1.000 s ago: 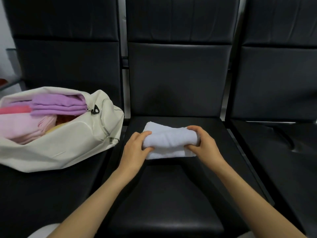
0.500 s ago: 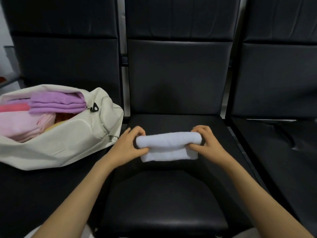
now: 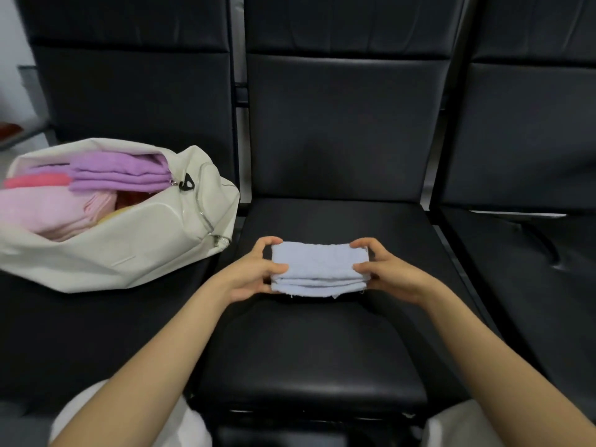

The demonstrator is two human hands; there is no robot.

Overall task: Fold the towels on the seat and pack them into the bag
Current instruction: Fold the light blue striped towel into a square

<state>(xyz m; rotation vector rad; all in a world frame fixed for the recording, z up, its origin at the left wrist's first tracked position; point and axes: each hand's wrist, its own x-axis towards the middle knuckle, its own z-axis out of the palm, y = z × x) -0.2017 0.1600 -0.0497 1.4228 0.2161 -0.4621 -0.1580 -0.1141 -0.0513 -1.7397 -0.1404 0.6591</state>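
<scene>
head view looks down on a row of three black padded seats. the person's left hand (image 3: 246, 274) and right hand (image 3: 392, 274) each grip one short end of a folded pale-blue towel (image 3: 319, 264), with the thumbs on its top face and the fingers curled round its far edge. the towel is a compact stack of several layers. its folded edges face the camera, and a few loose threads hang from its lower edge. it sits over the middle of the middle seat (image 3: 306, 356); it is not clear whether it rests on the cushion or is held just above it.

a cream bag (image 3: 129, 250) lies on the left seat (image 3: 64, 337) with its zip open and its mouth gaping upward. its right end reaches the gap between the two seats, near the left hand but apart from it. a folded purple towel (image 3: 119, 172) lies on top inside, by the black zip pull (image 3: 187, 182). a coral towel (image 3: 35, 181) sits just to its left and a pale pink towel (image 3: 42, 212) lies below them. a bit of orange and yellow cloth shows deeper in, too hidden to name.

the right seat (image 3: 532, 285) is at the frame's edge. white-clad knees (image 3: 129, 424) show at the bottom.
</scene>
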